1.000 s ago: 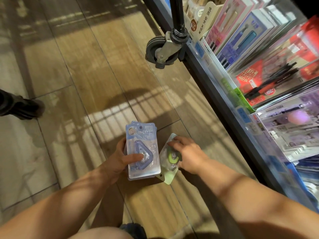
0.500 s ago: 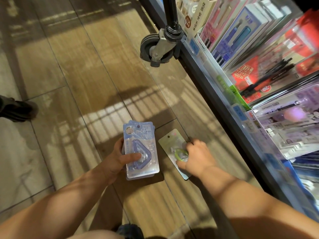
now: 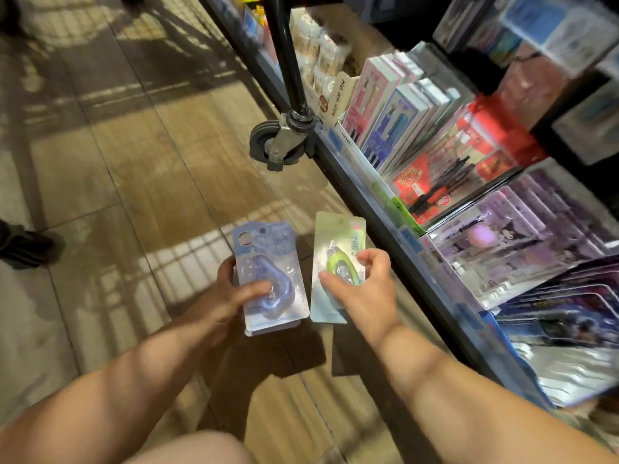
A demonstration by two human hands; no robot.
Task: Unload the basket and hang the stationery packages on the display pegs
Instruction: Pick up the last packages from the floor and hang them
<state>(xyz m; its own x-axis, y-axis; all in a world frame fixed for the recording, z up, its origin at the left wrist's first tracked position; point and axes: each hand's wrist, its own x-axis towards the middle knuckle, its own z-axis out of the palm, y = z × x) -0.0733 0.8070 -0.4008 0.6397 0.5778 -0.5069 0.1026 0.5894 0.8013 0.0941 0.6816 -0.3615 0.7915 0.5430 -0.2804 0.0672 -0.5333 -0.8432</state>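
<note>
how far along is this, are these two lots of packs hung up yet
Done: only the picking up; neither lot is hung yet. In hand: the left hand grips a small stack of blue packages, and the right hand pinches one green package in its fingers, both beside the display shelf. Left: hanging all of them; where they go cannot be told from this view.

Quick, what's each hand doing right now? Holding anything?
Left hand: holding the blue correction-tape packs, thumb across the front.
Right hand: holding the green correction-tape pack, pinched between thumb and fingers.
</note>
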